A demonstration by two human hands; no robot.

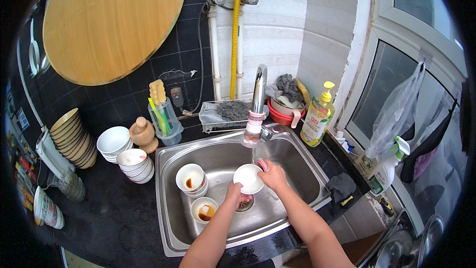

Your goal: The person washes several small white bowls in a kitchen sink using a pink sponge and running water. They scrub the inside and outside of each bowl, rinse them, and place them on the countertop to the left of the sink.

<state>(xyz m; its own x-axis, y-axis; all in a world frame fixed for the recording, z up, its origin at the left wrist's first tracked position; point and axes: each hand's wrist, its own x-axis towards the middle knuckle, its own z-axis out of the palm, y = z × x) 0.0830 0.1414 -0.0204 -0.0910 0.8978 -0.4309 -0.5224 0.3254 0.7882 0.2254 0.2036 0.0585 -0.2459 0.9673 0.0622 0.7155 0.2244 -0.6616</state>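
Over the steel sink (pixel 171 221), my left hand (pixel 237 194) is closed on the rim and side of a small white bowl (pixel 248 177), tilted with its inside facing up. At the bowl's right edge, my right hand (pixel 273 176) pinches a small pink sponge (pixel 263 165), mostly covered by the fingers. Water runs from the chrome faucet (pixel 259 89) with a pink-ringed nozzle just behind the bowl. In the sink's left part stand stacked white bowls (pixel 190 174) with brown liquid in the top one. Nearer, another bowl (pixel 204 209) holds brown liquid too.
Left on the black counter are white bowl stacks (pixel 114 141), tan bowls (pixel 74 139), a wooden mortar (pixel 144 136) and a utensil holder (pixel 168 124). Behind the sink sit a wire rack (pixel 225 114) and a red basin (pixel 282 114). A yellow-pump soap bottle (pixel 317 116) stands right.
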